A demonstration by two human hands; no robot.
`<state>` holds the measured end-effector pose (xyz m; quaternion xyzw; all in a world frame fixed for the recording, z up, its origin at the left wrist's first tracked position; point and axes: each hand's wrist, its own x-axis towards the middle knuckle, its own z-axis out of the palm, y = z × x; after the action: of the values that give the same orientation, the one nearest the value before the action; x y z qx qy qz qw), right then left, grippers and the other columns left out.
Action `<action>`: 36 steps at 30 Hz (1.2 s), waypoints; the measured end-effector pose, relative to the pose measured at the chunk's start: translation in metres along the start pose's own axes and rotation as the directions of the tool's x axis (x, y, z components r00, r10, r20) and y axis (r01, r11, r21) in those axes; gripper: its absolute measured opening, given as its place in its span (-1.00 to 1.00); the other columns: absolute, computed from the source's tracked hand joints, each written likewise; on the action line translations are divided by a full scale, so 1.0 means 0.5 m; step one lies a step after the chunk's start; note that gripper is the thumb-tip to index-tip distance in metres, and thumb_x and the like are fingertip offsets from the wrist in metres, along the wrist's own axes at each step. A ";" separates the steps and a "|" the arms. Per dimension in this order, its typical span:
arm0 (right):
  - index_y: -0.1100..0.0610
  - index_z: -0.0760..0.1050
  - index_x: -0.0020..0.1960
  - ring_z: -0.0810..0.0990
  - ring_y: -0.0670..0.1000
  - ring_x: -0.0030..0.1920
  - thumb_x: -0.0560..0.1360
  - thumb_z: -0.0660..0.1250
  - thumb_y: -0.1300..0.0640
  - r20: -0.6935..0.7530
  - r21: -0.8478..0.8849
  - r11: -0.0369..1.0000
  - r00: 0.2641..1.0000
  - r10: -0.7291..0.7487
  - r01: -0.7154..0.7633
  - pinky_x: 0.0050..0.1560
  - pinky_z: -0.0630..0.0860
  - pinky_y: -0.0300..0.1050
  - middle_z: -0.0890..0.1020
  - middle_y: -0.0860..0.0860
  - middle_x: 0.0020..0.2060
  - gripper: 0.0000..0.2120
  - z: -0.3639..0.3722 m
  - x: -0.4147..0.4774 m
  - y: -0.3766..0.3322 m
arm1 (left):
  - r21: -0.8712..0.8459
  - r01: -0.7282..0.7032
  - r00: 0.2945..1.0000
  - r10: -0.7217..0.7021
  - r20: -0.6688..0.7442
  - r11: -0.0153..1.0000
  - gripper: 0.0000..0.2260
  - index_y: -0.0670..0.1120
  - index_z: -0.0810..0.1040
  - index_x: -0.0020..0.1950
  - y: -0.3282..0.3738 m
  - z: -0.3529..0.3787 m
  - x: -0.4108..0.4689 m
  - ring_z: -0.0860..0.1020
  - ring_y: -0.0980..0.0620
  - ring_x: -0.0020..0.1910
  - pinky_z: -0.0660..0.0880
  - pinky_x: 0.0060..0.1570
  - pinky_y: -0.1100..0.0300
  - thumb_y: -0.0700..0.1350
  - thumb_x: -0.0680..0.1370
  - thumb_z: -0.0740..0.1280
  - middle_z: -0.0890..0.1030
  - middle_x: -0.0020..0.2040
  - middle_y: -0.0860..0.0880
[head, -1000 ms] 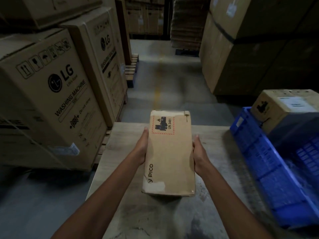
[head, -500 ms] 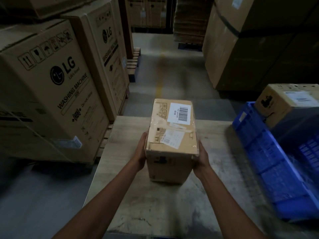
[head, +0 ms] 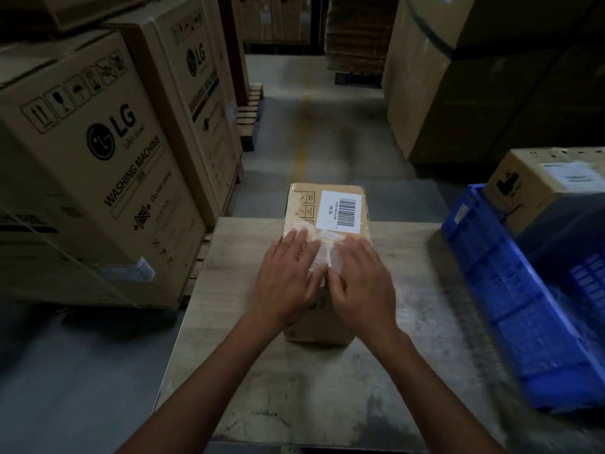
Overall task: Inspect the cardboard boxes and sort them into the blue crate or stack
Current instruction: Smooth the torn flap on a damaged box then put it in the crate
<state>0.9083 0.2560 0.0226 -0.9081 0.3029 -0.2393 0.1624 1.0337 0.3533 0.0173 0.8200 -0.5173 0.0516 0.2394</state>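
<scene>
On the bench [head: 327, 388], near its far edge, stood one small cardboard box [head: 301, 221], and two hands lay on top of it. The left hand [head: 284, 283] and the right hand [head: 363, 283] were both flat, side by side, with fingers straight and pressing down, not curled round anything. They hid the near half of the box top, and the fingertips were blurry. A shiny strip of tape [head: 327, 253] showed between the hands, but what was on it was too smeared to read. One white label [head: 340, 211] with black bars sat on the far half of the top, just past the fingers. One blue crate [head: 510, 306] stood on the right side of the bench, well apart from the small box. It was blurry and cut off at the right edge of the view. One more brown box [head: 537, 188] was at the far end of the crate, also cut off on the right. Its bottom was lost in the dark, so how deep it sat could not be told. The rest of the crate's inside was too dark to make out. Two tall washing machine boxes [head: 98, 178] stood on the left beside the bench. Big brown boxes [head: 442, 93] were stacked on the right, across the grey floor [head: 311, 126].
</scene>
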 end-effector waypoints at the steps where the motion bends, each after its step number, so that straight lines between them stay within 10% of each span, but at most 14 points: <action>1: 0.11 0.47 0.43 0.37 0.12 0.49 0.62 0.02 -0.11 0.053 -0.068 0.998 0.998 -0.012 0.016 0.37 0.42 0.13 0.47 0.10 0.45 -0.47 0.005 -0.004 -0.001 | 0.045 0.019 0.999 -0.021 0.047 0.999 -0.45 -0.11 0.42 0.49 0.000 0.004 0.000 0.31 -0.16 0.52 0.24 0.47 -0.11 0.15 0.65 -0.02 0.38 0.51 -0.18; 13: 0.02 0.49 0.32 0.45 0.05 0.27 0.58 0.15 -0.19 0.192 -0.183 0.980 0.980 -0.045 0.081 0.15 0.49 0.02 0.53 0.02 0.29 -0.56 -0.048 0.052 0.018 | 0.109 -0.028 0.989 0.012 0.145 0.994 -0.68 -0.04 0.48 0.35 0.000 -0.040 0.045 0.32 -0.07 0.46 0.20 0.50 -0.09 0.02 0.66 0.15 0.41 0.44 -0.09; 19: 0.00 0.06 0.64 -0.06 0.05 0.63 0.69 0.04 -0.13 0.338 -0.194 0.981 0.940 0.049 0.019 0.53 0.18 0.10 0.03 -0.01 0.64 -0.44 -0.030 0.121 0.016 | 0.113 0.068 0.947 -0.100 0.307 0.991 -0.47 0.03 0.04 0.64 -0.003 -0.011 0.091 -0.13 0.00 0.62 -0.11 0.58 -0.08 0.17 0.69 -0.02 -0.05 0.65 -0.03; 30: -0.02 0.37 0.42 0.34 0.05 0.37 0.61 0.19 -0.20 0.255 -0.246 0.967 0.967 0.006 0.059 0.28 0.44 0.07 0.41 0.00 0.40 -0.56 -0.040 0.145 0.031 | 0.122 -0.020 1.000 0.020 -0.001 0.992 -0.77 -0.09 0.57 0.15 -0.005 -0.019 0.151 0.50 -0.07 0.15 0.36 0.25 0.05 0.00 0.63 0.21 0.58 0.12 -0.08; 33: -0.01 0.39 0.40 0.32 0.05 0.34 0.62 0.18 -0.18 0.202 -0.234 0.972 0.979 0.038 0.010 0.25 0.39 0.05 0.39 0.02 0.39 -0.57 -0.034 0.179 0.038 | 0.083 0.039 0.991 -0.050 0.126 0.996 -0.50 -0.04 0.25 0.56 -0.013 -0.001 0.170 0.04 -0.17 0.60 0.04 0.54 -0.11 0.13 0.66 0.12 0.14 0.61 -0.14; 36: 0.01 0.29 0.53 0.21 0.07 0.47 0.64 0.13 -0.17 0.222 -0.190 0.982 0.975 0.028 0.015 0.34 0.36 0.10 0.29 0.00 0.53 -0.49 -0.007 0.185 0.043 | 0.102 0.115 0.940 -0.141 0.309 0.988 -0.44 0.00 0.02 0.64 -0.030 0.009 0.182 -0.16 -0.06 0.62 -0.06 0.57 -0.16 0.17 0.69 0.00 -0.09 0.65 -0.04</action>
<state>0.9611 0.1812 0.0472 -0.9396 0.3070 -0.1051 0.1084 1.0879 0.2814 0.0386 0.8589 -0.4917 -0.0745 0.1225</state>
